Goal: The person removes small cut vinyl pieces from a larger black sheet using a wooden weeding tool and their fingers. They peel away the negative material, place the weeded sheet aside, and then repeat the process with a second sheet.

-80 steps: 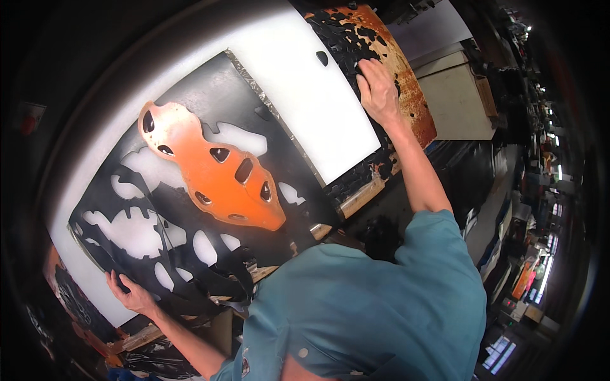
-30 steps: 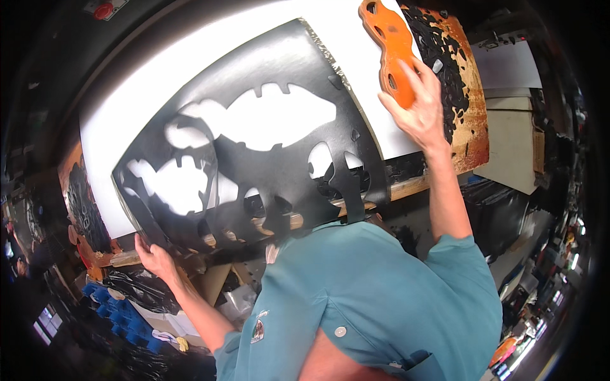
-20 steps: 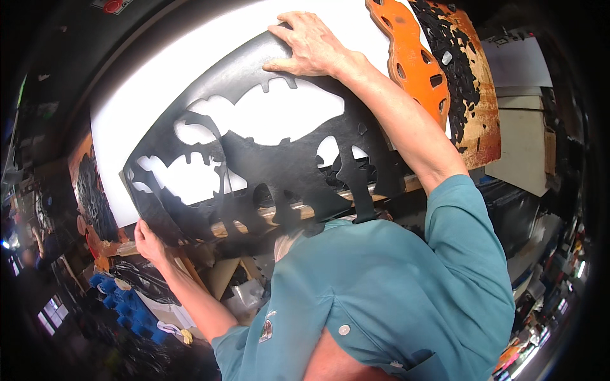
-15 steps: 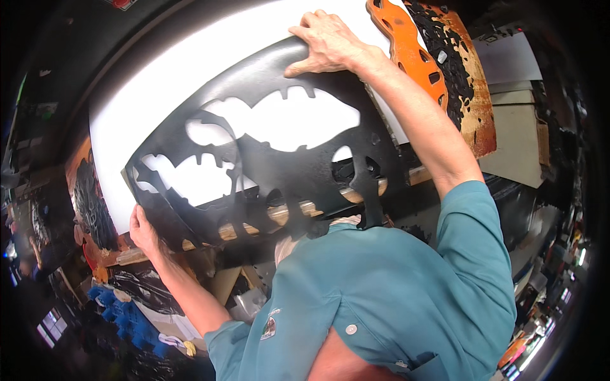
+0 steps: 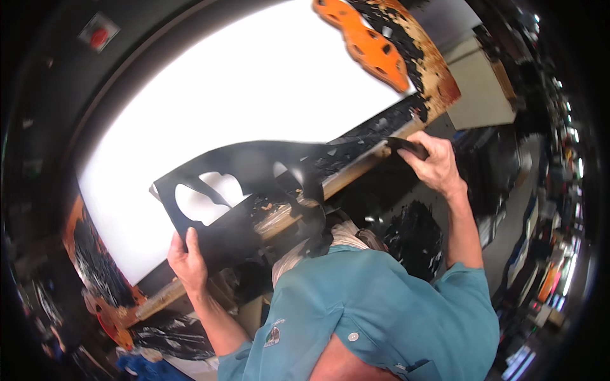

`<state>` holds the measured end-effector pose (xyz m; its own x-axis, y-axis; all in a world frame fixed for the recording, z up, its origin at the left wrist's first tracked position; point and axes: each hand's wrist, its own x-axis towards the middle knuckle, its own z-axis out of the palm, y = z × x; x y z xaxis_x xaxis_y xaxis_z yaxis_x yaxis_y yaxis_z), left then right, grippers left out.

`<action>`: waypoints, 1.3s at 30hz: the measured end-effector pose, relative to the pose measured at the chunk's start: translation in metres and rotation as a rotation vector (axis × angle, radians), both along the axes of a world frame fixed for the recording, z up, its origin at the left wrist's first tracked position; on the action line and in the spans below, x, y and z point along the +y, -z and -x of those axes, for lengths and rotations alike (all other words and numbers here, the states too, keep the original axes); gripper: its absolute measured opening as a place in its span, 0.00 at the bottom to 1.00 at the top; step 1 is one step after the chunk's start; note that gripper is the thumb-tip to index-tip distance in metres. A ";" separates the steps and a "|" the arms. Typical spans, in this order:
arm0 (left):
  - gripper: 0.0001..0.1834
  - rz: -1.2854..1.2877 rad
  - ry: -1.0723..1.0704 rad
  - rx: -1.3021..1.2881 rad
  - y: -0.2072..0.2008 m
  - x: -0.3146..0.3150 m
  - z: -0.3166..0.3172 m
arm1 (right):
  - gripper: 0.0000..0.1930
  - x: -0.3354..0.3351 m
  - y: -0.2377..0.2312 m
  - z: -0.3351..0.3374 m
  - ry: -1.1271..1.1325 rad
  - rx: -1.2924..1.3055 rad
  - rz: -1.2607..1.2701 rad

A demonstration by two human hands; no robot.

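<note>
A thin black sheet (image 5: 254, 162) with shaped cut-outs is stretched between my two hands, sagging over the table's near edge. My left hand (image 5: 190, 261) pinches its left edge, thumb up. The fingers of my right hand (image 5: 433, 162) are wrapped round the sheet's bunched right end, beyond the near edge. Part of the sheet hangs in front of my teal shirt and hides what lies below it. Beyond the sheet, a white board (image 5: 216, 95) covers most of the table.
An orange wavy plate with holes (image 5: 365, 44) lies at the board's far right. Black scraps (image 5: 95, 267) lie on the left, with more along the wooden near edge (image 5: 356, 171). A red button (image 5: 98, 38) sits on the dark machine at the far left.
The black sheet has been drawn off the white board toward me. My right hand has come down and right from the sheet's far edge. My left hand has shifted right and nearer.
</note>
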<state>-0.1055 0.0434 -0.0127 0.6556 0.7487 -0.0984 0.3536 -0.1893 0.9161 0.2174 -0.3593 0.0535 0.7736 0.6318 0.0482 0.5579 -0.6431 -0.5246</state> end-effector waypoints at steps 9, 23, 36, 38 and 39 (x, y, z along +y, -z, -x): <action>0.09 -0.419 0.618 0.084 -0.030 -0.094 -0.057 | 0.06 -0.110 0.080 0.119 0.333 -0.152 -0.163; 0.12 -0.624 0.907 -0.378 -0.035 -0.271 -0.183 | 0.10 -0.345 0.028 0.272 1.105 -0.447 -0.027; 0.09 0.101 1.748 -0.526 -0.108 -0.501 -0.168 | 0.29 -0.437 -0.117 0.547 1.967 -0.637 0.519; 0.17 0.280 1.916 -0.560 -0.109 -0.525 -0.151 | 0.33 -0.453 -0.163 0.594 2.135 -0.544 0.653; 0.20 0.374 1.982 -0.605 -0.108 -0.537 -0.136 | 0.32 -0.464 -0.187 0.614 2.238 -0.496 0.736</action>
